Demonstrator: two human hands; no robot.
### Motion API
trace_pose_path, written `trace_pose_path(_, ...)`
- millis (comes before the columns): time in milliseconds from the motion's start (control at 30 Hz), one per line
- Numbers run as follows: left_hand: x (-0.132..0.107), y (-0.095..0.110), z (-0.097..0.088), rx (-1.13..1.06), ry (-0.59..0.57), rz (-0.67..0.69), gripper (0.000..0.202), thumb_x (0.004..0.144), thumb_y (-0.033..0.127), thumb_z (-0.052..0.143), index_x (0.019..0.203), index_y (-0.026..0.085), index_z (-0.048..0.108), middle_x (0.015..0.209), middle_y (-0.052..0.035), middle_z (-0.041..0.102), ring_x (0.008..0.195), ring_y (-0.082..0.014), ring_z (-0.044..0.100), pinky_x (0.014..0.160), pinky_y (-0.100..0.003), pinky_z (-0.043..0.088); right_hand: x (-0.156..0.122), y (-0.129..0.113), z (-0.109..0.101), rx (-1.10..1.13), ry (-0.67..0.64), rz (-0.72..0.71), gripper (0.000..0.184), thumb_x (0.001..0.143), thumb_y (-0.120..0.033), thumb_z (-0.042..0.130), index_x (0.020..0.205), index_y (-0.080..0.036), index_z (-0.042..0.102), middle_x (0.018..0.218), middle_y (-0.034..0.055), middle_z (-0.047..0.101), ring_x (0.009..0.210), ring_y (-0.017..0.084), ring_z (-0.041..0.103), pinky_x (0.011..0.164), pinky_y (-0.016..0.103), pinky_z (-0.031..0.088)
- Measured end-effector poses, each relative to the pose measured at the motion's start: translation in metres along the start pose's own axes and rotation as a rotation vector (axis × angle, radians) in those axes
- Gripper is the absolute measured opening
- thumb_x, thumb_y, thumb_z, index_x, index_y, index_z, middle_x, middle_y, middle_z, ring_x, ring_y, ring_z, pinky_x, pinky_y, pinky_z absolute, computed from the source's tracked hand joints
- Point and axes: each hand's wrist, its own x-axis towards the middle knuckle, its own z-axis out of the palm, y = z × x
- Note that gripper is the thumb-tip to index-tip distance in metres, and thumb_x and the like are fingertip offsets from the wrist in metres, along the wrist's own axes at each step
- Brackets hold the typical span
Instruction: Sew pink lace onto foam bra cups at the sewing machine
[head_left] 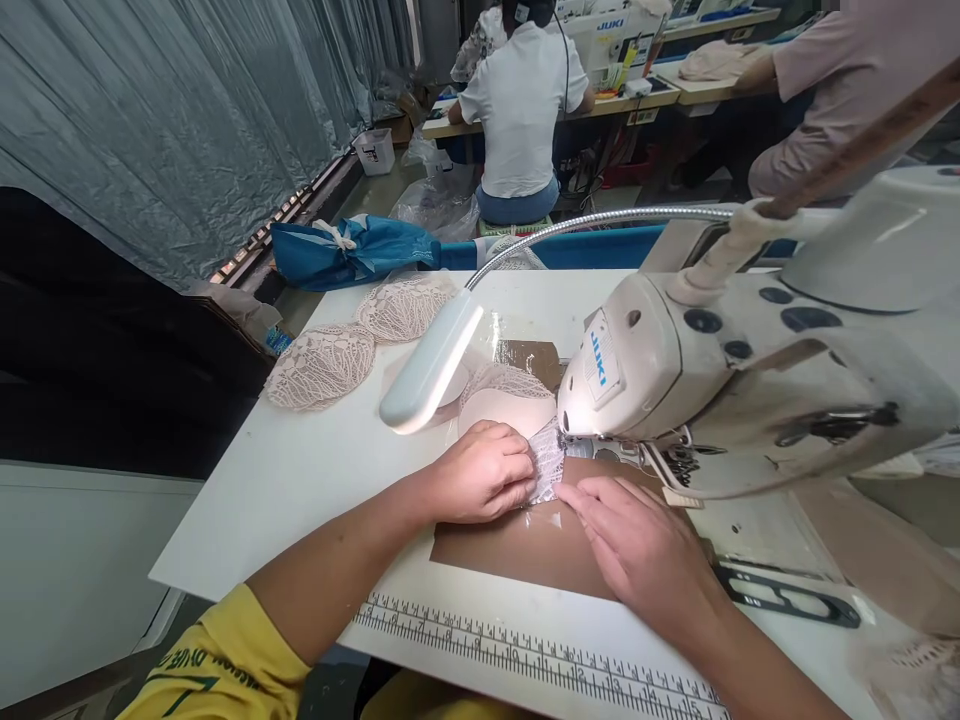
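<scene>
A pale pink bra cup with lace (546, 462) lies at the needle end of the white JUKI sewing machine (637, 360). My left hand (487, 472) is closed, its curled fingers holding the lace edge down left of the presser foot. Fingers of my right hand (637, 545) stretch out over a brown board (510, 552), and the index fingertip touches the lace's near right edge. The needle itself is hidden behind the machine head. Two more lace cups (322, 367) rest at the table's far left.
A lamp (431, 370) on a bent metal neck hangs over the cup. Along the white table's (247, 520) front edge runs a ruler scale (525, 655). Blue cloth bundle (352, 250) sits beyond the far edge. Two other people work at machines behind.
</scene>
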Motion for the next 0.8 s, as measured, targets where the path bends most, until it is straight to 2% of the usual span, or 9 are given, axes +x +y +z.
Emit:
trace_pose_path(200,-0.002,-0.0032,-0.0012,0.023,-0.063,0.096,0.023,0.094,0.028,0.046,0.103,0.019,0.064,0.099,-0.007,0.064,0.095,-0.0189,0.054,0.091,-0.035,0.035,0.0011,-0.0003,-0.0046,-0.002,-0.068,-0.048,0.038,0.082,-0.002,0.04,0.102,-0.019,0.067,0.076,0.0035,0.061,0.067,0.014,0.053,0.059,0.026,0.036)
trace_pose_path(300,-0.0025,-0.0036,-0.0006,0.046,-0.086,0.121,0.027,0.097,0.03,0.041,0.107,0.021,0.065,0.098,-0.0074,0.064,0.09,-0.018,0.053,0.087,-0.035,0.035,0.0014,0.0001,-0.0054,0.021,-0.062,-0.064,0.037,0.082,-0.002,0.039,0.101,-0.018,0.067,0.075,0.0033,0.06,0.065,0.014,0.051,0.058,0.026,0.035)
trace_pose_path(433,-0.0035,-0.0036,0.002,0.103,-0.09,0.152,0.027,0.097,0.026,0.042,0.111,0.024,0.065,0.095,-0.0062,0.062,0.084,-0.0164,0.05,0.083,-0.034,0.033,0.002,-0.0011,-0.0067,0.059,-0.053,-0.067,0.035,0.084,-0.003,0.039,0.098,-0.018,0.067,0.076,0.0032,0.06,0.065,0.014,0.051,0.058,0.026,0.034)
trace_pose_path(800,-0.0061,-0.0042,0.004,0.249,-0.115,0.214,0.03,0.096,0.02,0.043,0.12,0.024,0.06,0.095,-0.0069,0.059,0.085,-0.0175,0.048,0.081,-0.034,0.032,0.0026,-0.0007,-0.0083,0.099,-0.039,-0.056,0.036,0.084,-0.004,0.037,0.096,-0.02,0.067,0.077,0.003,0.062,0.064,0.013,0.052,0.059,0.025,0.037)
